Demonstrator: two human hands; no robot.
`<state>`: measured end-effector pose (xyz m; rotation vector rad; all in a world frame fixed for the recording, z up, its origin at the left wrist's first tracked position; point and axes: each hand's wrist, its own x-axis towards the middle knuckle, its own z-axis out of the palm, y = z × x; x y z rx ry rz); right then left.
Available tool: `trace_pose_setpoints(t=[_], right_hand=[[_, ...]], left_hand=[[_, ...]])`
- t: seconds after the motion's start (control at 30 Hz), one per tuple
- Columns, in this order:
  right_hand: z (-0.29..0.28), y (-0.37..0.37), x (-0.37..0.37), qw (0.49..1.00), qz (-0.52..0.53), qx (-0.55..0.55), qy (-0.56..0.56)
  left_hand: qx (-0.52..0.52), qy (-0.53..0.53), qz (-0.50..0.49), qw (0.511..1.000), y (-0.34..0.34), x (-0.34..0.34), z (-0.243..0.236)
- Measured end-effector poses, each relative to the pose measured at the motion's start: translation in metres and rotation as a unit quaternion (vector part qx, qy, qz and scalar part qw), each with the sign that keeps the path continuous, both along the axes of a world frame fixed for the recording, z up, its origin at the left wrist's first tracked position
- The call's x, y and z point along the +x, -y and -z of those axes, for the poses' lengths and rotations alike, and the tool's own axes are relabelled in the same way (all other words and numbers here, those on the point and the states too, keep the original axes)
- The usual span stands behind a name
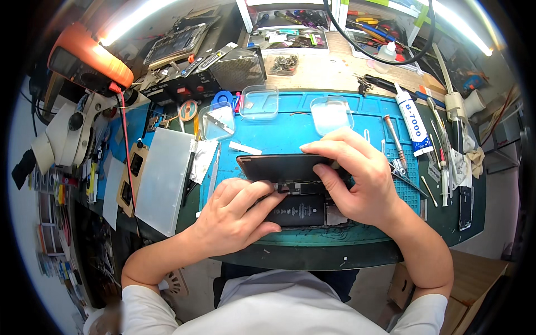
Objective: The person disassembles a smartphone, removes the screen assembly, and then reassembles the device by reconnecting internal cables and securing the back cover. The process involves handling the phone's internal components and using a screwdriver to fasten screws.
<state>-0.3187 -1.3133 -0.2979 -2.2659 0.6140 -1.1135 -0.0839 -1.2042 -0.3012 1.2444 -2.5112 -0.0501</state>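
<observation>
An opened phone lies on the blue work mat (268, 134) in front of me, its black battery (298, 211) and inner parts showing. Above it, the phone's dark screen panel (287, 167) is tilted up along the far side. My right hand (363, 178) pinches the panel's right end between thumb and fingers. My left hand (234, 215) rests at the phone's left side, index and middle fingertips at the inner parts under the panel. Its thumb stands apart, over the battery's left side. What lies right under those fingertips is hidden.
Small clear plastic boxes (259, 102) stand along the mat's far side. A glue tube (413, 120), a screwdriver (395, 139) and tweezers lie to the right. On the left are a translucent sheet (164, 178), an orange multimeter (89, 61) and a white microscope (67, 134).
</observation>
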Motion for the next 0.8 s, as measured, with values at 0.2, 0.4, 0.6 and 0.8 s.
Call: trace_pose_setpoints(t=[0.2,0.4,0.6,0.8], right_hand=[[0.0004,-0.0001,-0.0005,1.0,0.002,-0.01,0.0],[0.002,0.0004,-0.0011,1.0,0.003,-0.016,0.002],[0.0023,-0.0007,-0.002,1.0,0.006,-0.017,0.002],[0.0037,-0.0009,-0.0019,1.0,0.006,-0.023,0.009]], left_hand=[[0.004,0.003,-0.001,1.0,-0.0003,-0.0004,0.0001],[0.008,0.01,-0.012,1.0,-0.0003,-0.0005,0.0],[0.003,0.012,-0.014,1.0,0.0013,-0.0015,-0.0016],[-0.004,0.011,-0.011,1.0,0.0012,-0.0004,-0.0001]])
